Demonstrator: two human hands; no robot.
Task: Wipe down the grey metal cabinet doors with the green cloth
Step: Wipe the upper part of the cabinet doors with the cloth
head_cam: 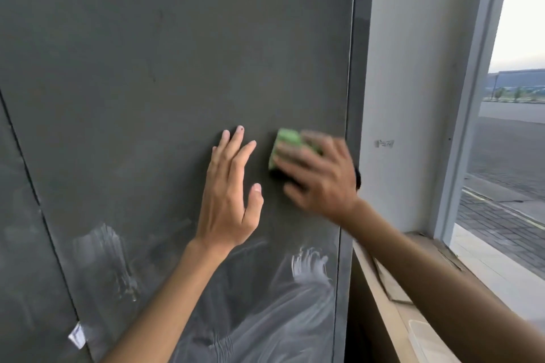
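A tall grey metal cabinet door (177, 53) fills most of the view, with whitish smear marks low down. My left hand (228, 191) lies flat against the door, fingers straight and spread. Just to its right, my right hand (318, 174) presses a folded green cloth (287, 140) onto the door near its right edge. That hand is blurred by motion, and its fingers cover most of the cloth.
A second grey door panel (20, 230) adjoins at the left behind a dark seam. To the right stand a white wall (413, 82), a window frame (469, 115) and a brown cardboard-covered ledge (392, 298) below.
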